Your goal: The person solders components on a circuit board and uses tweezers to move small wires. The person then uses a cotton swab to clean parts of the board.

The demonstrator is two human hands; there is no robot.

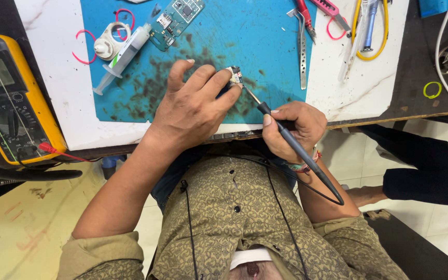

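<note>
- A person's left hand [195, 103] rests on the blue mat [245, 36], near its front edge, fingertips pinched together on a small part [234, 75].
- The part sits on the mat's stained patch, just inside the front edge, clamped between thumb and forefinger; what kind of part it is cannot be told.
- The right hand [294, 127] hangs at the bench's front edge, fingers closed around a soldering iron [291, 142] like a pen.
- The iron's thin tip slants up and left and meets the part; its black cord loops down across the patterned shirt.
- Steel tweezers [302, 49] lie along the mat's right edge, well apart from both hands.
- A green circuit board [175, 21] lies at the mat's back edge, with a syringe [123, 57] slanting beside it toward the mat's left edge.
- A small white reel [111, 42] sits by the syringe, at the mat's left edge, among pink wire loops.
- A yellow multimeter [11, 98] stands off the white bench's [53, 78] left side, a red probe at its front corner.
- Red-handled tools and a yellow loop lie at the bench's back right corner.
- Another person's dark sleeve [426, 166] shows at the right, below the bench.
</note>
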